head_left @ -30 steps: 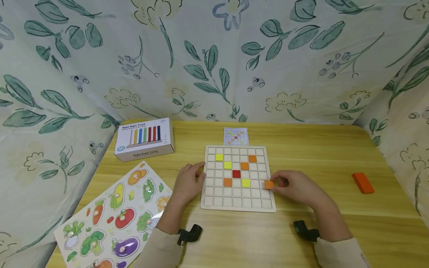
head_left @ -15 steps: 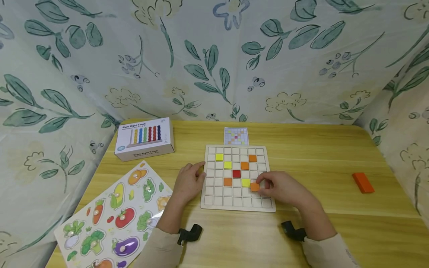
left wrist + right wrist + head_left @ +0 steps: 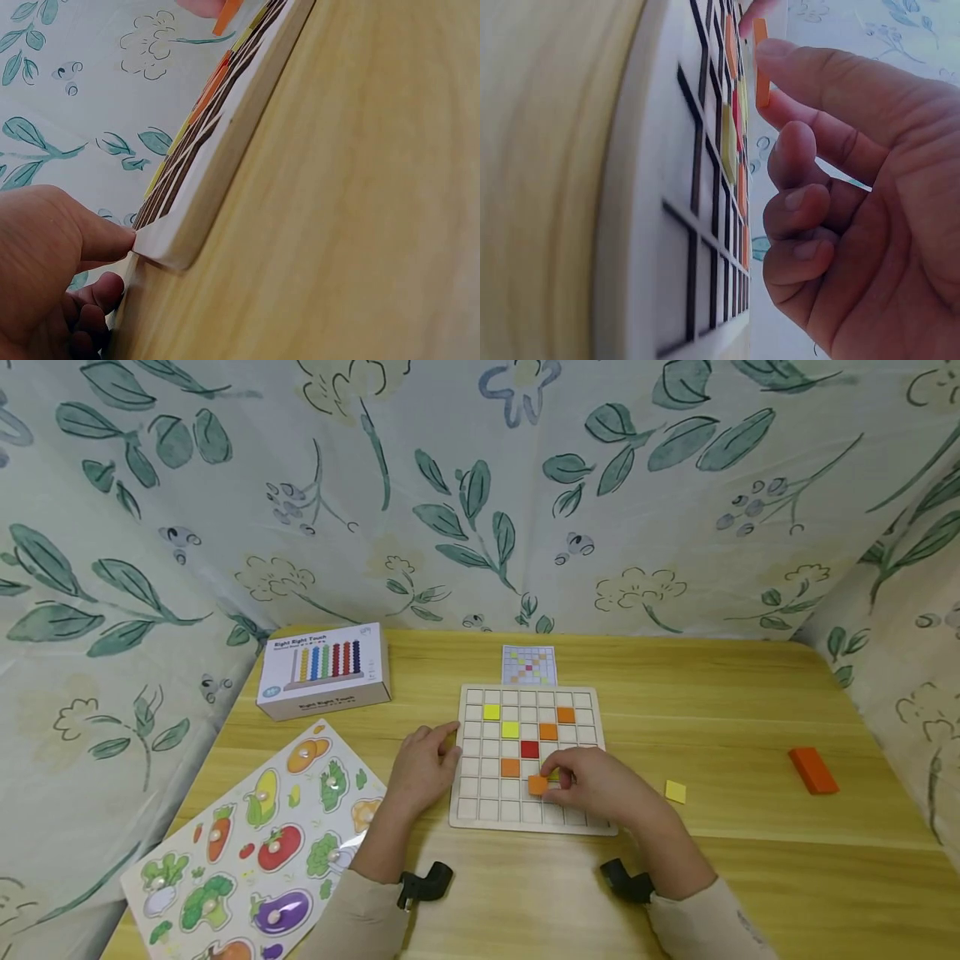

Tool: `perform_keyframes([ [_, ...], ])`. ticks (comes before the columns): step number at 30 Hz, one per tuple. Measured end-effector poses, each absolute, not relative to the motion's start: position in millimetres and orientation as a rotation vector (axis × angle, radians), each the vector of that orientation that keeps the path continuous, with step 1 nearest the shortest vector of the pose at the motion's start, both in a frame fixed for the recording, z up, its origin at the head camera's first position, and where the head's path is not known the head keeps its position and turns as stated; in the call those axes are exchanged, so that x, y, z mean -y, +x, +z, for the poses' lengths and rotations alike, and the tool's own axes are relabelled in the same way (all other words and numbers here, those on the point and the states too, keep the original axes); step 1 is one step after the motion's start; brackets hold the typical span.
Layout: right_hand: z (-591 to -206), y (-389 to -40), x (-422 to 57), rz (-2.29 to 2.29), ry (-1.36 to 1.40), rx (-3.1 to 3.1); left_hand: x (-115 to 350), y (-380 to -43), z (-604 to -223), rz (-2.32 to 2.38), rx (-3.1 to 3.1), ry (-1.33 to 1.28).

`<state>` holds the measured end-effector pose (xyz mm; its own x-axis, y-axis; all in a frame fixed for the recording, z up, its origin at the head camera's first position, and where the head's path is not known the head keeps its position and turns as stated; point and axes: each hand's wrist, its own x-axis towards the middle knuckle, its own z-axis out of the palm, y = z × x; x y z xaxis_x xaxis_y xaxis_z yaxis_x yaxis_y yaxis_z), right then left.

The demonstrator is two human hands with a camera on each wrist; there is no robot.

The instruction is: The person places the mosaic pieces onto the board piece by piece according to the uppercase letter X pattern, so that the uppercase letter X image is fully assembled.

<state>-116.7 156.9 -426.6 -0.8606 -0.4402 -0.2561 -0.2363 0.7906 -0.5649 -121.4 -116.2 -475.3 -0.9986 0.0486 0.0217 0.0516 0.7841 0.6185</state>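
Observation:
My right hand (image 3: 596, 781) pinches a small orange square tile (image 3: 537, 785) between thumb and index finger, over the lower middle of a wooden grid board (image 3: 480, 817). In the right wrist view the orange tile (image 3: 762, 64) is on edge, apart from the board surface, with the other fingers curled below. My left hand (image 3: 423, 768) touches the board's left edge with its fingertips; the left wrist view shows a fingertip against the board's corner (image 3: 169, 244). Several yellow, orange and red tiles lie in the cells, among them a red tile (image 3: 529, 749). My right hand partly covers one yellow tile.
A pattern card (image 3: 528, 665) lies behind the board. A loose yellow tile (image 3: 675, 792) and an orange block (image 3: 813, 770) are on the table at the right. At the left are a white box (image 3: 324, 672) and a vegetable puzzle board (image 3: 258, 852), partly under the left forearm.
My right hand has carried the orange tile leftward from the board's right edge to its lower middle. The loose yellow tile has come into view from behind the right arm. The left hand stays put.

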Motion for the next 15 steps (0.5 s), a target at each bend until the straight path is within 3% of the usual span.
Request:
perform_keyframes([
  [15, -436, -109, -117, -0.711, -0.673, -2.642, 117, -121, -474, -1.027, 2.969, -0.092],
])
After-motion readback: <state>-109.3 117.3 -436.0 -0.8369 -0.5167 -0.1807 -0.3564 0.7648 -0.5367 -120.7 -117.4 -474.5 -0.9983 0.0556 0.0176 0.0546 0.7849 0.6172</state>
